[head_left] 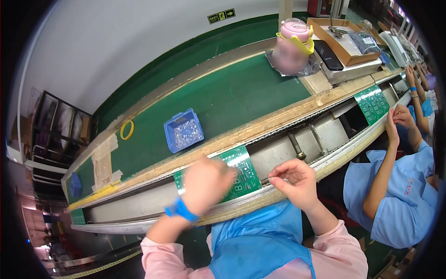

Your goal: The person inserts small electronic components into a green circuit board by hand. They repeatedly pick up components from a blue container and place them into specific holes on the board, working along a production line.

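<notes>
A green circuit board [241, 163] with white outlines of digits lies across the rails of the conveyor in front of me. My left hand [206, 182], with a blue strap on its wrist, is over the board's left half and hides part of it. Motion smears its fingers. Just off the board's right edge is my right hand [296, 181], thumb and forefinger pinched together; a tiny pale thing may be between the tips, too small to name. Beyond the conveyor, a blue bin [168, 132] holds many small clear parts [188, 133].
A yellow tape ring [127, 129] lies left of the bin. At the back right are a pink bottle [293, 44], a black phone [328, 55] and a cardboard tray [355, 56]. A co-worker's hands [400, 118] are near another circuit board [371, 104].
</notes>
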`<state>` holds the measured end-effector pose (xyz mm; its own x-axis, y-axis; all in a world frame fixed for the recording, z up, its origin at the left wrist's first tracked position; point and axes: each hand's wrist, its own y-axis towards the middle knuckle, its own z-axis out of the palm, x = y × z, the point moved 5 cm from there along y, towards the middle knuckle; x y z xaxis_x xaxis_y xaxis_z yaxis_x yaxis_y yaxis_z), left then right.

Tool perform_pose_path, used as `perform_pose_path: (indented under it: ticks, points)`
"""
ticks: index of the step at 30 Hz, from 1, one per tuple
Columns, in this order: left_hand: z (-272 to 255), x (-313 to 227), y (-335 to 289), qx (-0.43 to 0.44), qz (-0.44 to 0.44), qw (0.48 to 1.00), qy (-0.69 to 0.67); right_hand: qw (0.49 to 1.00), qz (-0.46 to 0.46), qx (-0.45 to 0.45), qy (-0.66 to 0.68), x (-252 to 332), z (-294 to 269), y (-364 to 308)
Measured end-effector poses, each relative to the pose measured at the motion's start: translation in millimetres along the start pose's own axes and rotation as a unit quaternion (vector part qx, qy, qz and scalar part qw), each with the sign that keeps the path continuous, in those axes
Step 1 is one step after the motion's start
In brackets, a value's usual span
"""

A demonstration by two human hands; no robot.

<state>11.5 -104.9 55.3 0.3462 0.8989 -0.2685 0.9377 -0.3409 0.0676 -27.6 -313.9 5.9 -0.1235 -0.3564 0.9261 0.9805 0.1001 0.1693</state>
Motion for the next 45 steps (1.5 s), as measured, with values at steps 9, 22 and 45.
perform_pose_path:
  ticks: [9, 22, 45]
  points:
    - [-12.0, 152.5, 52.8, -0.095, -0.070, 0.987, 0.111, 0.993, -0.053, 0.103, -0.016, 6.4, 47.9, 2.4]
    - [-15.6, 120.0, 22.6, -0.063, -0.007, 0.996, 0.056, 0.979, -0.098, 0.154, -0.095, 13.1, 72.5, 25.4]
    - [-34.5, 81.9, 6.2, -0.209, 0.039, 0.975, -0.059, 0.972, 0.113, 0.119, -0.166, -41.3, 50.6, 87.0]
